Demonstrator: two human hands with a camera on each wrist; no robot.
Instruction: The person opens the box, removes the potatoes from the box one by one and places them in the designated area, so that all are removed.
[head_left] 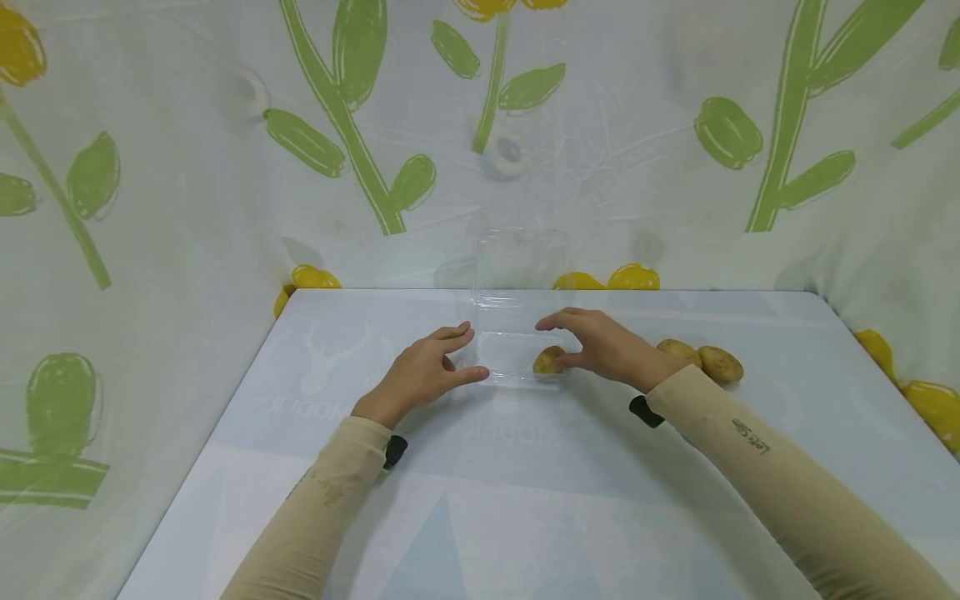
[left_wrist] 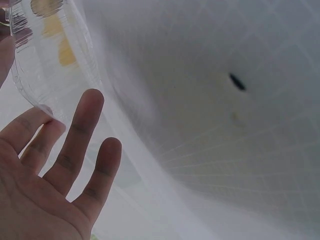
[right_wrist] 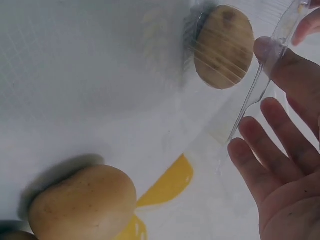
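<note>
Clear plastic forms the open clamshell box, which is seen at the centre of the head view on the pale table, its lid raised toward the upper middle of the frame. One potato is seen inside the box's tray, at its right end. The left hand is laid against the left edge of the box with its fingers stretched out nearly straight and spread; nothing is gripped by it, and in the left wrist view the box rim is touched at the upper left by a fingertip. The right hand is placed at the right end of the box, its fingers loosely extended, the rim being touched by the thumb in the right wrist view; no closed grip is shown. Two more potatoes are seen lying side by side on the table just right of that hand. A flower-printed cloth is hung behind the table.
</note>
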